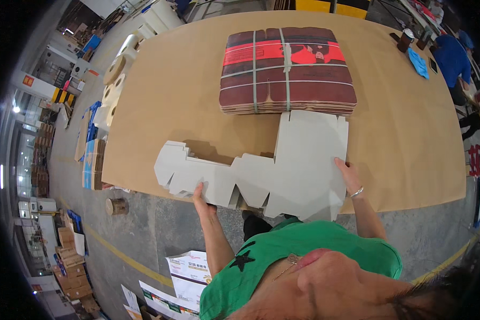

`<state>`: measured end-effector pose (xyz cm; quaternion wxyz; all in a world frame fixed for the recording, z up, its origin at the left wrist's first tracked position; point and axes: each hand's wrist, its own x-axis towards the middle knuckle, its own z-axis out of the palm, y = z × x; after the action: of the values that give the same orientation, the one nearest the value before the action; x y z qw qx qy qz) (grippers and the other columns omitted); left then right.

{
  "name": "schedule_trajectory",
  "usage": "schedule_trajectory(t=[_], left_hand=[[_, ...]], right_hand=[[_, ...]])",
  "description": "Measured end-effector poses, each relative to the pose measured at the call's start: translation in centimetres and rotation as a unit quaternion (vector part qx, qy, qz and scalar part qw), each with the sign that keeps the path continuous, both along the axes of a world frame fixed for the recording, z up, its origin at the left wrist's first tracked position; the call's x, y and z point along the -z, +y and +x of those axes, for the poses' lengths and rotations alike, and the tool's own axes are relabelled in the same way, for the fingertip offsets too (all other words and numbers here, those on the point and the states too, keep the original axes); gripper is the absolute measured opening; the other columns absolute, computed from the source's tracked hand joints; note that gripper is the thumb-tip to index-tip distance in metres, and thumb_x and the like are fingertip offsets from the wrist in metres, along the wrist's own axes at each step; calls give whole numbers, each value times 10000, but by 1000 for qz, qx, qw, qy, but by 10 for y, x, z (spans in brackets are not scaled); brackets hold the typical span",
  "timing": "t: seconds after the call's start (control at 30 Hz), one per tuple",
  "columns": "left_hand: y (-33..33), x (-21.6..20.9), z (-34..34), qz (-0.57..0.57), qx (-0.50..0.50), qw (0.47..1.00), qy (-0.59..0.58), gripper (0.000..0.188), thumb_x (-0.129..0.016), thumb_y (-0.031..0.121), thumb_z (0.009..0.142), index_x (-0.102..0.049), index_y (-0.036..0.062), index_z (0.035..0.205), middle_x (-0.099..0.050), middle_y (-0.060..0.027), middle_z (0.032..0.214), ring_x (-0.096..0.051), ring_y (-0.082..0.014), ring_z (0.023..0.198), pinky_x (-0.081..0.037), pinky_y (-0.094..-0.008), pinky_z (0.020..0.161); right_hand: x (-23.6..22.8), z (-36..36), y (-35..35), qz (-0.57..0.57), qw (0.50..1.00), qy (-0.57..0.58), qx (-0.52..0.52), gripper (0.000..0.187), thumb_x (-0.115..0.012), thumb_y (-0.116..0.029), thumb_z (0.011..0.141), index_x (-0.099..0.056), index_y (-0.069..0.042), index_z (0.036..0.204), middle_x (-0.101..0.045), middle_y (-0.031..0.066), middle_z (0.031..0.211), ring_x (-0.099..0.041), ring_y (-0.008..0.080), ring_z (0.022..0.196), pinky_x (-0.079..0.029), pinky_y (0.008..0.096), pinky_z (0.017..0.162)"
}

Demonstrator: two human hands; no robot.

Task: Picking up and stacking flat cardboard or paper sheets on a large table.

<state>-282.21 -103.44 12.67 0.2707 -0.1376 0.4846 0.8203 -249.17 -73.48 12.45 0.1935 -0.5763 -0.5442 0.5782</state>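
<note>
A stack of light grey die-cut cardboard blanks (309, 165) spans the near edge of the table, its stepped outline wide at the right and narrow at the left. My left hand (200, 200) grips the lower edge of its narrow part, thumb on top and the other fingers underneath, mostly hidden. At the right edge, my right hand (348, 175) holds the wide part, its thumb showing on the upper face. Just beyond the stack lies a bundle of maroon and red printed cardboard (317, 77), bound with pale straps. The stack's far end comes right up to that bundle.
Brown paper covers the table (160, 112). A blue cloth (418, 64), a phone (433, 65) and a cup (406, 38) sit at its far right, near a person in blue (452, 58). Large rolls (116, 69) stand left; a round wooden block (117, 206) is on the floor.
</note>
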Motion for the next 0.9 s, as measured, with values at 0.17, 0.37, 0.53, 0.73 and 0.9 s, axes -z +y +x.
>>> schedule_trajectory(t=[0.17,0.37,0.53,0.73,0.9], left_hand=[[-23,21,-29,-31,-13,999,-20,435,-653,238,710,-520,63,1086,-572,-86,1034,-554,-250,954,-457,-391,835],[-70,10,-81,-20,-14,999,-24,457,-657,249,706,-522,45,1092,-578,-102,1035,-547,-248,980,-433,-377,862],[-121,22,-135,-20,26,998,-51,477,-634,257,733,-506,20,1126,-574,-113,1059,-548,-258,993,-435,-374,866],[-170,28,-245,4,67,996,-62,461,-618,262,760,-502,20,1134,-569,-114,1090,-548,-257,997,-424,-378,887],[-206,37,-344,24,103,993,-58,445,-596,231,785,-487,17,1159,-559,-126,1126,-546,-264,1016,-422,-401,887]], right_hand=[[4,-12,-33,20,999,6,27,549,-635,-417,769,-564,72,1008,-584,76,929,-537,147,795,-449,289,689],[11,-66,-69,32,999,28,-20,494,-581,-383,822,-568,73,1012,-590,77,923,-548,146,807,-455,280,698],[-18,-127,-107,-71,995,43,-60,510,-575,-383,832,-559,79,1047,-592,95,995,-563,156,874,-460,277,759],[-13,-228,-160,-104,990,53,-75,565,-578,-383,832,-502,89,1133,-571,94,1069,-557,167,938,-455,279,797],[3,-318,-185,-105,987,57,-111,567,-574,-399,831,-496,55,1161,-550,93,1121,-533,178,992,-429,294,856]])
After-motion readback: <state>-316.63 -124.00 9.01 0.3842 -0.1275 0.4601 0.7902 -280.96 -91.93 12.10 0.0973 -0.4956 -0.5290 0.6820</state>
